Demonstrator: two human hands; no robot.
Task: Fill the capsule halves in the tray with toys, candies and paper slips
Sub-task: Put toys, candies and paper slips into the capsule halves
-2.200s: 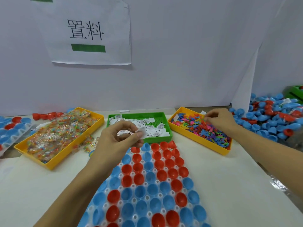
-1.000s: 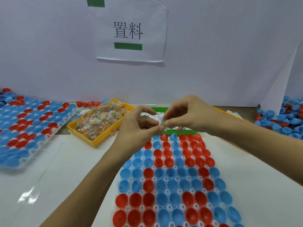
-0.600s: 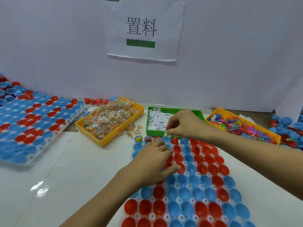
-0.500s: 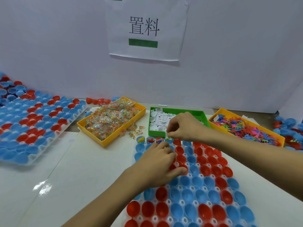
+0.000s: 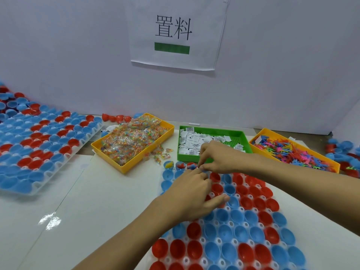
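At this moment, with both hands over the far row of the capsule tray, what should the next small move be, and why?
Probably let go of the small piece the right hand pinches, into the capsule half under its fingertips in the far row. The first three halves of that row already hold coloured pieces; the near rows look empty. The left hand rests on the tray, steadying it.

Tray of capsule halves (image 5: 243, 240) in front, near the person. Behind it, 3 bins in a row: candy bin (image 5: 134, 141) left, paper slip bin (image 5: 212, 143) in the middle, toy bin (image 5: 294, 151) right. Another full tray (image 5: 39, 147) far left. Sign (image 5: 175, 32) up on the wall behind.
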